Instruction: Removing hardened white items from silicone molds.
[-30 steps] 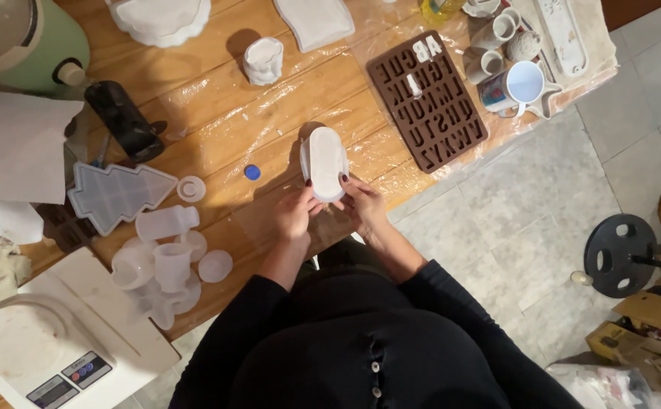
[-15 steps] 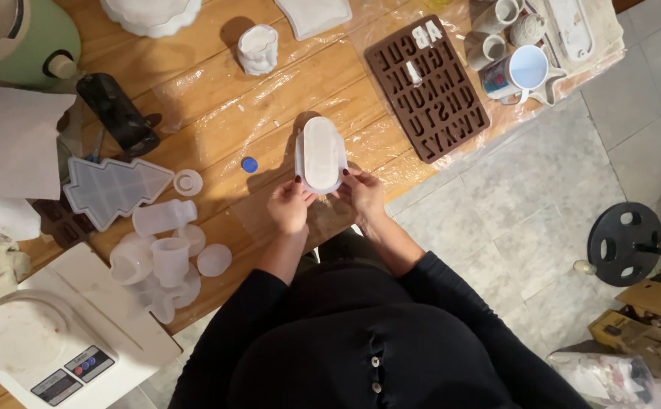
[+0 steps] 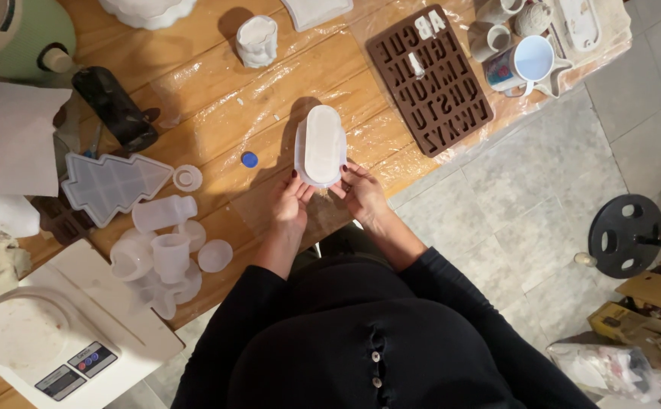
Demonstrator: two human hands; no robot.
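At the far left, a white kitchen scale [image 3: 39,341] sits on the desk [image 3: 217,91], with a cluster of clear plastic cups [image 3: 168,250] at its two o'clock and a pale tree-shaped mould [image 3: 111,185] above them. A small blue cap [image 3: 249,159] lies at nine o'clock from the oval white mould [image 3: 323,145]. The left hand [image 3: 291,203] pinches that mould's near edge at seven o'clock, its grip closed on it; the right hand [image 3: 362,193] pinches it at five o'clock. A brown letter mould [image 3: 429,79] lies at two o'clock, a mug [image 3: 531,59] beyond.
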